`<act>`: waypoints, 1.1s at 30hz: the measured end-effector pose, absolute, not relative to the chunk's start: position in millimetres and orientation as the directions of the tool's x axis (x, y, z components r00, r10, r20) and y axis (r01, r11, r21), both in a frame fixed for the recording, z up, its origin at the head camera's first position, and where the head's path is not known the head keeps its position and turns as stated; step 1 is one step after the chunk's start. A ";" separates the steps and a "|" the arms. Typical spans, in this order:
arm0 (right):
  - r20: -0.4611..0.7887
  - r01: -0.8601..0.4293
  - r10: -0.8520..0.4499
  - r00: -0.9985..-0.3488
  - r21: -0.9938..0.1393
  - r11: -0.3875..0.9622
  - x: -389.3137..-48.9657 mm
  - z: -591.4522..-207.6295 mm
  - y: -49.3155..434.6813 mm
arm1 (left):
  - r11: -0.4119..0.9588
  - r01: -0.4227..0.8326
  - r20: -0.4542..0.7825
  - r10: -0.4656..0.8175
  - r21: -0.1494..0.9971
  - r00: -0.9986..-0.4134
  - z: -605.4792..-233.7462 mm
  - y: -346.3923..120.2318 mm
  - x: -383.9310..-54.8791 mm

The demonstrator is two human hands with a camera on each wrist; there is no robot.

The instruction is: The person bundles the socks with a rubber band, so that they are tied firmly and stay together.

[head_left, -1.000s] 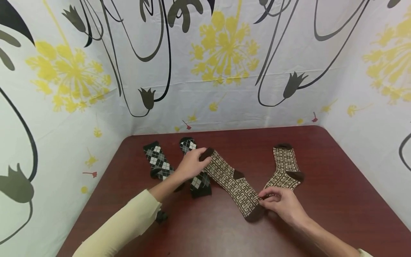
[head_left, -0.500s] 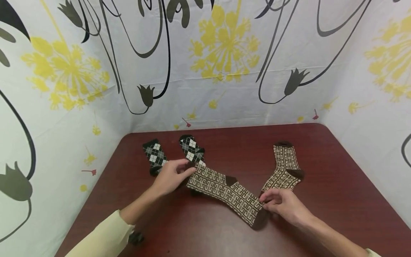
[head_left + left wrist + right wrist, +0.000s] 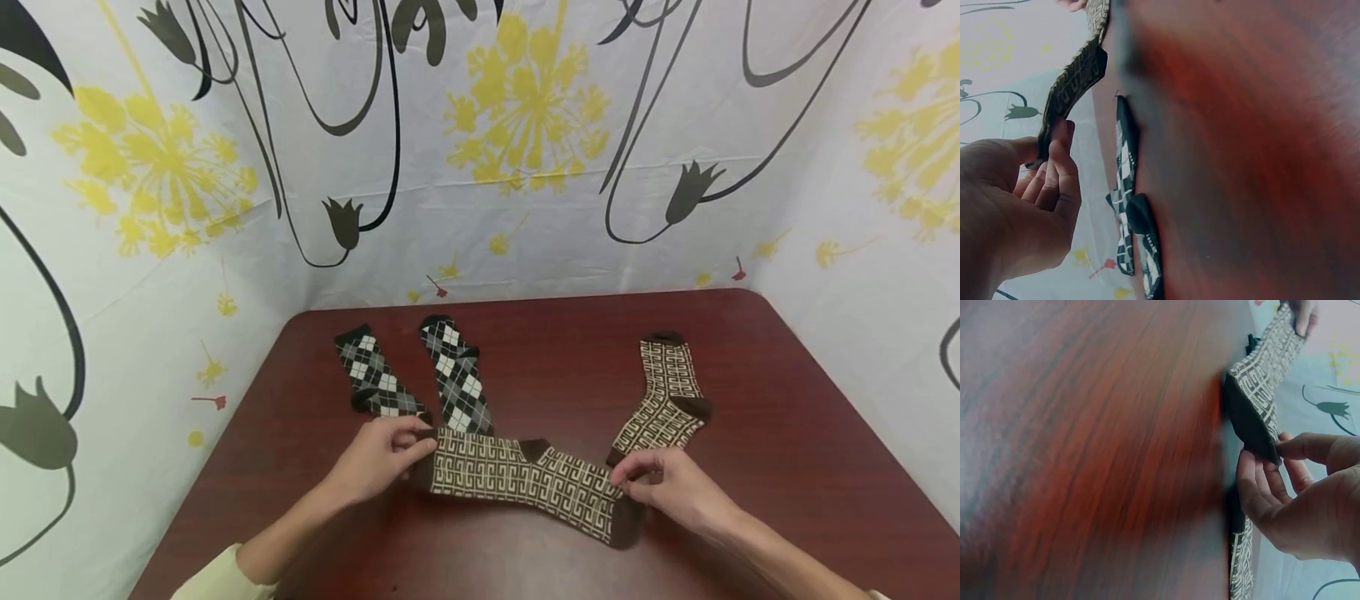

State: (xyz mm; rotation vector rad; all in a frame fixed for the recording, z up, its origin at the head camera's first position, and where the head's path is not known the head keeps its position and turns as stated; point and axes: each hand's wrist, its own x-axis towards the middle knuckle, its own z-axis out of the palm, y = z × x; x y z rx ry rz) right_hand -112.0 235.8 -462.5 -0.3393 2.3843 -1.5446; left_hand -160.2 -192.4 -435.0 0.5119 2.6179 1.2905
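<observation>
A brown and cream patterned sock (image 3: 487, 467) stretches between both hands above the table. My left hand (image 3: 378, 458) pinches its dark brown cuff, thumb on one side and fingers on the other, as the left wrist view shows. Near the dark toe, my right hand (image 3: 671, 487) pinches the sock's upper edge; in the right wrist view the brown toe (image 3: 1247, 419) hangs beside those fingertips. The matching sock (image 3: 663, 392) lies flat behind the right hand, its toe end close to the fingers.
Two black, grey and white argyle socks lie at the back left: one sock (image 3: 367, 367) angled, the other sock (image 3: 453, 375) partly behind the held sock. They rest on a dark red wooden table (image 3: 555, 358). A printed white cloth (image 3: 525, 242) surrounds the table's back and sides.
My left hand has come down and toward me with the cuff, swinging the sock from a slant to nearly level. My right hand has shifted slightly right and nearer.
</observation>
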 end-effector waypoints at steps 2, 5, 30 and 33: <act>-0.107 -0.039 -0.359 -0.927 -0.925 0.377 -111.3 -463.0 235.7 | 0.573 0.227 -0.023 0.396 0.788 -0.918 -436.6 -194.2 -154.9; -0.116 -0.024 -0.384 -0.916 -0.940 0.341 -111.0 -464.9 235.8 | 0.581 0.216 -0.045 0.401 0.785 -0.915 -440.4 -196.1 -147.6; -0.078 -0.097 -0.394 -0.916 -0.909 0.404 -107.1 -471.1 242.6 | 0.550 0.078 -0.215 0.448 0.832 -0.868 -461.9 -213.4 -120.0; -0.062 -0.116 -0.381 -0.923 -0.897 0.427 -107.0 -472.1 243.3 | 0.597 0.141 -0.173 0.438 0.790 -0.882 -463.6 -213.3 -117.9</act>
